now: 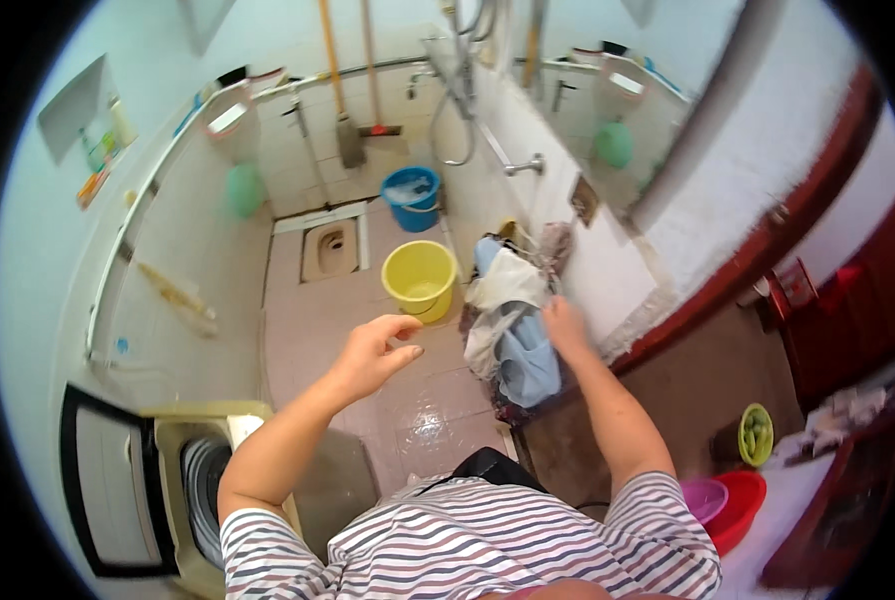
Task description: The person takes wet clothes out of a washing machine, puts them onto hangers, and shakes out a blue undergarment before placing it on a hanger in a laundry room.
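My left hand [380, 352] is open and empty, its thumb apart from the curled fingers, just in front of a yellow bucket [418, 272] on the tiled floor. My right hand [564, 325] is at the right side of a heap of clothes [508, 285]. Its fingers are blurred against the fabric, so I cannot make out whether they grip any of it. The heap holds a light blue garment [527, 352], cream cloth and a patterned piece [557, 246] on top, leaning toward the wall. What supports the heap is hidden.
A blue bucket [410, 205] with sudsy water stands behind the yellow one. Left of it is a squat toilet [329, 248]. A washing machine [203, 480] with its lid raised stands at lower left. A mop [349, 140] leans at the back. Red [740, 515] and purple basins sit at lower right.
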Demonstrator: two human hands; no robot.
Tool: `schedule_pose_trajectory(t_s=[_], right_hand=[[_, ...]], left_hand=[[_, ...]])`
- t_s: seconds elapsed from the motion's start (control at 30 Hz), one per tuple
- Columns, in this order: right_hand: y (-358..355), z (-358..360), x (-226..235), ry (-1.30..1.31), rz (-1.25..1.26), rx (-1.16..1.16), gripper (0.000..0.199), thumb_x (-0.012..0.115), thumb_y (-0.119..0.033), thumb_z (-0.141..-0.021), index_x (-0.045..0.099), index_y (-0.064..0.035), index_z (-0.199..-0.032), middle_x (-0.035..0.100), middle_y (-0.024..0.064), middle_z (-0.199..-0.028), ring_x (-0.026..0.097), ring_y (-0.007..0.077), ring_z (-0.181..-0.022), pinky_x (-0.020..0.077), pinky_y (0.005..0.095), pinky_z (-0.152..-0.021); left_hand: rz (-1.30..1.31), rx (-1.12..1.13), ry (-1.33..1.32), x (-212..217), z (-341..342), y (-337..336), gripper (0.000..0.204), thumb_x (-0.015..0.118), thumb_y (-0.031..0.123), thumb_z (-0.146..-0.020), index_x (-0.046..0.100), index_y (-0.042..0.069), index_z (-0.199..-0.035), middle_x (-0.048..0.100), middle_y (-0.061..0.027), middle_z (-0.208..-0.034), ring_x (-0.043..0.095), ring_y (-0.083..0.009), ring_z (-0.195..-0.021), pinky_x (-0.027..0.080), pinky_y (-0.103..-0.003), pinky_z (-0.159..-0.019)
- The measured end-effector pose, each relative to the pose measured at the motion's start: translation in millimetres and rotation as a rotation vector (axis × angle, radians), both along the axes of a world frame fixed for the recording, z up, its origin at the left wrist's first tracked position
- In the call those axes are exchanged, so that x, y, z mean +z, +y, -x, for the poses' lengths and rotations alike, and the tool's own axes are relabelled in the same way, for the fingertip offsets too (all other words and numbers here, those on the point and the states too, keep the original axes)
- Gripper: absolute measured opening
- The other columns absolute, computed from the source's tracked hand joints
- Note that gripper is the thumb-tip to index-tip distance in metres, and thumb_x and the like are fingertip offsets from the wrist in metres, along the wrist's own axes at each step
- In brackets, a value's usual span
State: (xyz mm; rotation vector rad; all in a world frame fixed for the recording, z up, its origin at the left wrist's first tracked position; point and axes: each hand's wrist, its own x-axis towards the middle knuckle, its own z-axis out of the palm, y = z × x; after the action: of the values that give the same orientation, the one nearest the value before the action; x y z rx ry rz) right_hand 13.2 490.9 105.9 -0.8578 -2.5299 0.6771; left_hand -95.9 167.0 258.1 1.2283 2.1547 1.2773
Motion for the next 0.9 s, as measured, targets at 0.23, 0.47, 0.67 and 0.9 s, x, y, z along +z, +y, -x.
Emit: schedule_pose_trajectory(t_s=[0.23, 0.47, 0.67, 0.9], right_hand=[[-10.7, -13.2, 52.8, 0.041, -0.197, 0.196, 0.045, 0.055, -0.017, -0.08, 0.046, 0.0015, -0.12, 0.052, 0.0188, -0.12, 0.049, 0.0326, -0.111, 0.0378, 0.0387, -0.093], [-94.1, 57.5, 70.6, 0.017, 0.052, 0.558, 0.037, 0.059, -0.005, -0.078, 0.05, 0.0004, -0.113, 0.059, 0.0151, -0.101, 0.056, 0.0247, -0.07, 0.0456, 0.0336, -0.067], [-218.1, 86.3, 71.1, 0.092, -0.083, 0.938, 0.029, 0.059, -0.004, -0.075, 0.051, 0.0002, -0.103, 0.059, 0.0182, -0.096, 0.056, 0.0353, -0.087, 0.0449, 0.0373, -0.076], [-313.1, 156.3, 25.0, 0.04, -0.27, 1.269, 0.029, 0.061, -0.029, -0.08, 0.059, -0.0076, -0.1, 0.064, 0.0175, -0.082, 0.063, 0.0281, -0.076, 0.0485, 0.0427, -0.068]], left_hand=[[-0.884, -0.124, 0.28, 149.6, -94.9, -129.5, 0.016, 0.061, 0.013, -0.079, 0.061, 0.001, -0.089, 0.063, -0.0137, -0.086, 0.061, -0.0211, -0.076, 0.049, -0.037, -0.073], [-0.594, 0.558, 0.261, 208.5, -182.0, -173.3, 0.007, 0.062, 0.018, -0.081, 0.063, 0.024, -0.085, 0.053, 0.0134, -0.081, 0.05, -0.0053, -0.077, 0.043, -0.041, -0.066], [-0.703, 0.064, 0.656, 178.5, -169.9, -303.1, 0.01, 0.062, 0.016, -0.079, 0.063, 0.007, -0.08, 0.062, -0.0095, -0.078, 0.058, -0.021, -0.072, 0.046, -0.041, -0.073], [-0.367, 1.43, 0.436, 178.6, -185.5, -540.1, 0.018, 0.058, 0.009, -0.08, 0.062, 0.002, -0.096, 0.062, -0.0028, -0.092, 0.055, -0.0092, -0.085, 0.044, -0.024, -0.073]])
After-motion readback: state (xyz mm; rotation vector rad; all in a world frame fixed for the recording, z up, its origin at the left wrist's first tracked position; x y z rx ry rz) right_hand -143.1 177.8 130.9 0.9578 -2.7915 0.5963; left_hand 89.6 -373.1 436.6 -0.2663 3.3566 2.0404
